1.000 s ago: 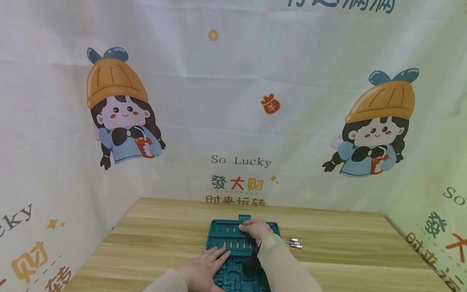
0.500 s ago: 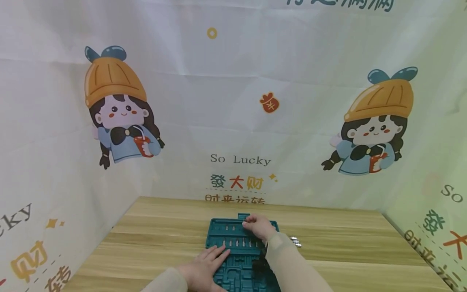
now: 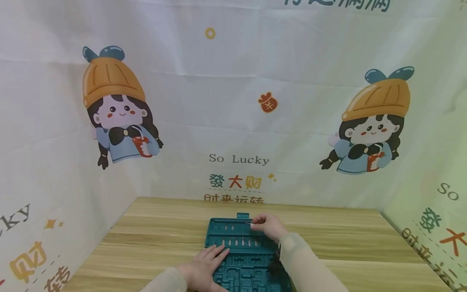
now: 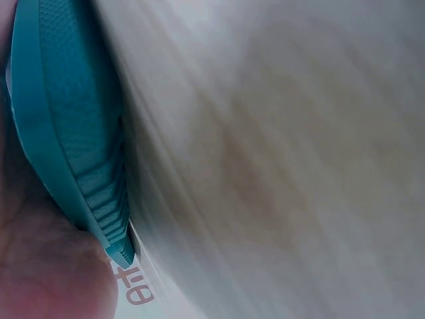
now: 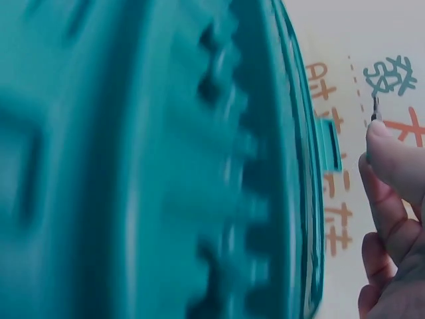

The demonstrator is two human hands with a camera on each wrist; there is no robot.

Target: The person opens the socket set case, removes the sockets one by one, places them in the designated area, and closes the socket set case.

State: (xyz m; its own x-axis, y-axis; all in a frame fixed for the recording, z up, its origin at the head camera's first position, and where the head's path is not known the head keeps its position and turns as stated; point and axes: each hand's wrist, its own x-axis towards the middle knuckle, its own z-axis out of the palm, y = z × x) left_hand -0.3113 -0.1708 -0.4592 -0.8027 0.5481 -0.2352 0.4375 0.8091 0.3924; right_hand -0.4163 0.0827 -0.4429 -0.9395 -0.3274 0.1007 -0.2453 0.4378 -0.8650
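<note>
My left hand lies flat, fingers straight, on the near part of the teal tool case, pressing it against the tabletop. The case sits open at the near middle of the tabletop, its moulded recesses showing at the front and rows of small bits standing in slots further back.

Further out, my right hand hovers over the far row, thumb and forefinger pinched on a thin screwdriver bit whose tip pokes out toward the left, just above the case. I judge the job to be partway: many slots carry bits and this one is out of any slot, though whether it is coming out or going in I cannot tell from here.

The head view gives the whole layout, both hands and the printed backdrop cloth behind the tabletop. The right wrist view shows what the head view barely does: the fingertips closed round the bit, with the case's notched edge blurred beside them. The left wrist view shows only the case's ribbed outer rim, the wood grain and a bit of my hand, nothing of the bits.
</note>
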